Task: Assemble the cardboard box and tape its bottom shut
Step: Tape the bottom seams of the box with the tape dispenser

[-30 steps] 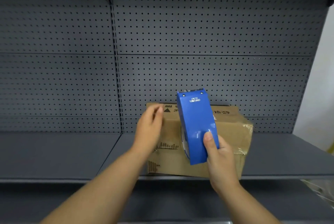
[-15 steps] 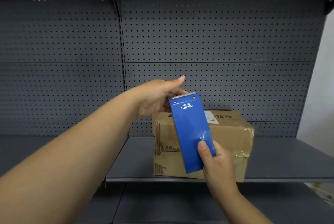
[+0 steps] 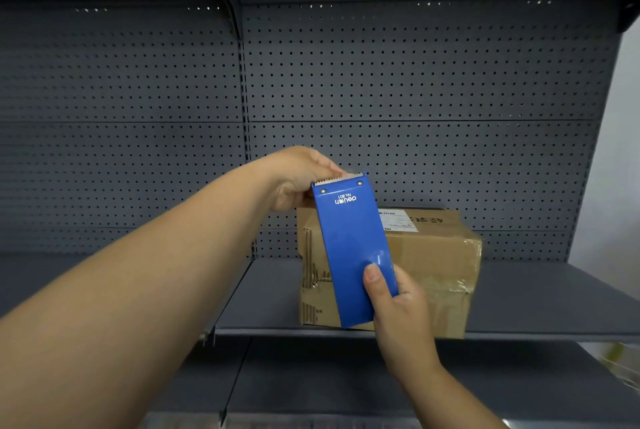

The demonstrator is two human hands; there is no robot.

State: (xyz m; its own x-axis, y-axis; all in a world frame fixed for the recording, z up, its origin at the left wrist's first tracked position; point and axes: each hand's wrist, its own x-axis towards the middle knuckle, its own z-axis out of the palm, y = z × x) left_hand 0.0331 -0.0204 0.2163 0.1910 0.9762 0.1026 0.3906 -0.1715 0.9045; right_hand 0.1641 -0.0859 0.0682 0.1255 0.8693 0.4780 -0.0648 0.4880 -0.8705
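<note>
Left hand [image 3: 298, 182] reaches across to the far end of the tape dispenser [image 3: 353, 248], fingers curled at the serrated cutter [image 3: 337, 179]. Looks like it's pinching the tape end there, but the tape itself is too clear and too hidden to confirm.

Dispenser is blue, held tilted above and in front of the cardboard box [image 3: 429, 255]. White print on the body reads "deli" and "No. 801", upside down from this view.

Right hand [image 3: 394, 304] grips the dispenser's near end, thumb flat on the blue face.

Box sits on the grey shelf [image 3: 536, 293], right of centre, against the pegboard back panel [image 3: 415, 82]. Flaps look folded shut. White shipping label [image 3: 398, 220] on top, text too small to read. Printing along the far top edge and barcode-like marks on the left face, also unreadable. Glossy clear tape on the right corner.

Judgement: step is freeing the tape end before laying a strip. To do it well:
- peel enough free tape to stick past the box edge
- keep fingers off the cutter teeth
- start over the seam, keep tension while pulling
- steady the box so it doesn't slide on the shelf
</note>
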